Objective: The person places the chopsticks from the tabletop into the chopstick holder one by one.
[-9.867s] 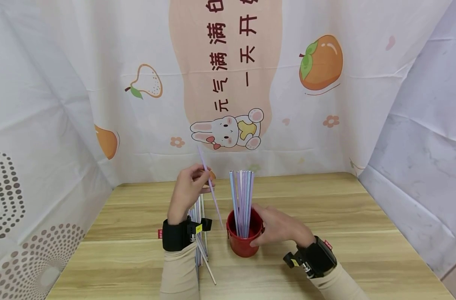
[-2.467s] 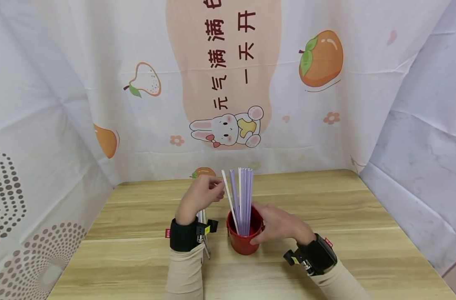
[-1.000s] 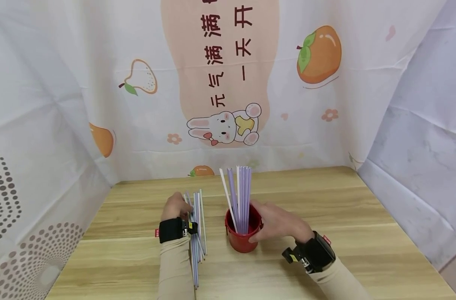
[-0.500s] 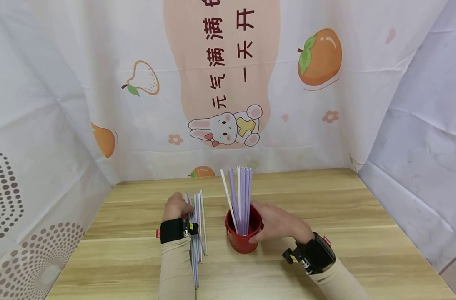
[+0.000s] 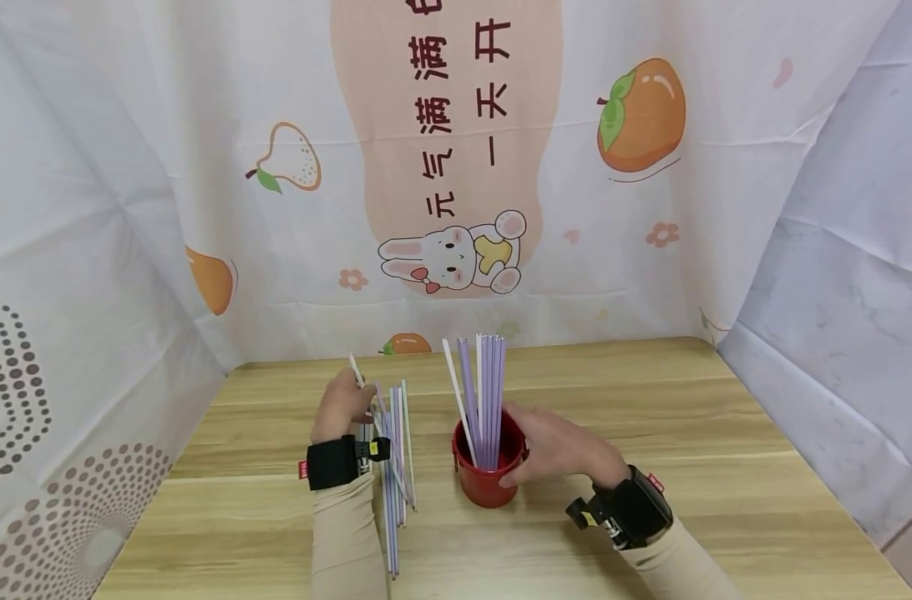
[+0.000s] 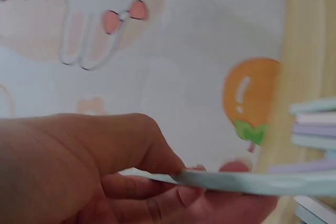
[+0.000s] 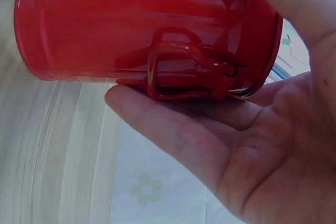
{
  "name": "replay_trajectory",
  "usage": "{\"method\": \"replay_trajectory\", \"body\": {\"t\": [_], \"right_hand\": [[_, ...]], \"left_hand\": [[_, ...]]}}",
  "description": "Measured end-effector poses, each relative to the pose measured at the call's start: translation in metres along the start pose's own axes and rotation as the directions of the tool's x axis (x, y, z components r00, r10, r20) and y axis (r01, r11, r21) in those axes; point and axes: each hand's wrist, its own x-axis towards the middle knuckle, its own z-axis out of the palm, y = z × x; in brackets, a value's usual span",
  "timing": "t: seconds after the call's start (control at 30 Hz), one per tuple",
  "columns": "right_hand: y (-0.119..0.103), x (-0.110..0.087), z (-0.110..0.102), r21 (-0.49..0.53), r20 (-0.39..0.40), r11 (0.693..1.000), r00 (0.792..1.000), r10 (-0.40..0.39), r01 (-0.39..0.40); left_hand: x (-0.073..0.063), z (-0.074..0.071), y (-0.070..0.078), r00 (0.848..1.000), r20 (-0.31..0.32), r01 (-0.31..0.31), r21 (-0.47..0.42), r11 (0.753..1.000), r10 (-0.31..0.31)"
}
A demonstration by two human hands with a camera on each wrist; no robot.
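Between thumb and fingers my left hand (image 5: 343, 404) pinches one pale straw (image 6: 252, 183), which slants over the loose straws on the table. Its upper end rises beyond the hand in the head view. Those loose straws (image 5: 393, 517), pale blue, lilac and whitish, lie roughly side by side just right of the left forearm. My right hand (image 5: 557, 447) grips a small red bucket (image 5: 488, 490) from its right side, thumb in front and fingers behind. The bucket stands upright with several lilac and white straws (image 5: 492, 392) in it; one white straw (image 5: 456, 385) leans left.
A wood-grain table (image 5: 651, 400) carries everything. Behind it hangs a white cloth (image 5: 291, 258) printed with fruit and a rabbit, and pale cloth (image 5: 839, 333) covers the sides too. The bucket has a small red loop (image 7: 152, 72) on its side.
Earlier the left hand held a lilac straw aloft, then was beside a white straw in the bucket. It went back to the loose straws and has lifted a pale one. The right hand stays.
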Motion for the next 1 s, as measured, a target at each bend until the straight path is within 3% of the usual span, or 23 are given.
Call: {"method": "replay_trajectory", "body": {"t": [0.23, 0.47, 0.87, 1.0], "right_hand": [[0.001, -0.001, 0.000, 0.014, 0.007, 1.000, 1.000, 0.012, -0.012], [0.001, 0.000, 0.000, 0.022, 0.006, 1.000, 1.000, 0.007, -0.007], [0.000, -0.001, 0.000, 0.008, -0.002, 1.000, 1.000, 0.014, -0.014], [0.000, 0.000, 0.000, 0.012, 0.001, 1.000, 1.000, 0.008, -0.008]], "left_hand": [[-0.001, -0.004, 0.022, 0.992, 0.026, -0.116, -0.177, 0.977, 0.122], [-0.017, -0.004, 0.049, 0.974, 0.025, -0.210, -0.261, 0.942, 0.224], [-0.040, 0.003, 0.085, 0.927, 0.003, -0.351, -0.349, 0.869, 0.376], [-0.043, 0.007, 0.093, 0.900, -0.068, -0.420, -0.398, 0.815, 0.431]]}}
